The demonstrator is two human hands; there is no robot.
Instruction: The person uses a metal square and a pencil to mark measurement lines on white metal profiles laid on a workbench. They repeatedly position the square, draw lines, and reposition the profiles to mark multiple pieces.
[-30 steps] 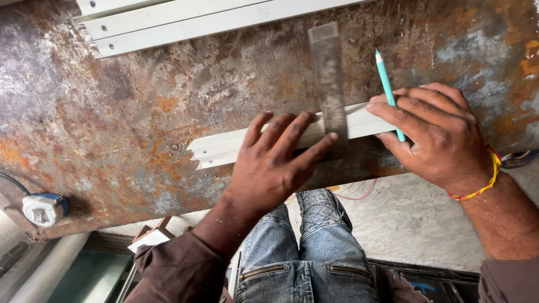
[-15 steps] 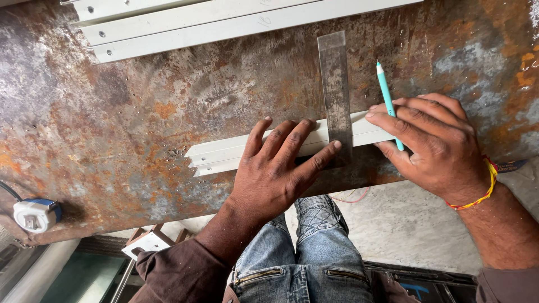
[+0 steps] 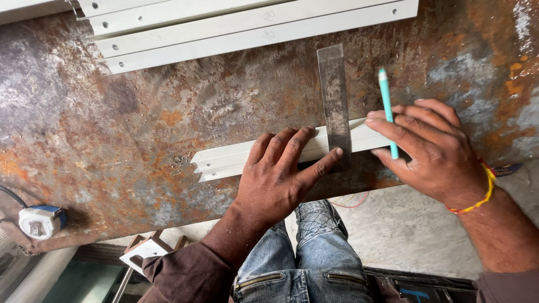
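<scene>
White strip (image 3: 236,160) lies under left hand (image 3: 279,177), beside right hand (image 3: 429,148)

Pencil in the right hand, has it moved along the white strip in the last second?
Yes, slightly. The pencil has edged left along the white strip, closer to the steel square that the left hand presses down.

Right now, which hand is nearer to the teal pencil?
Right. The right hand holds the teal pencil between its fingers, while the left hand presses on the white strip beside the steel square.
</scene>
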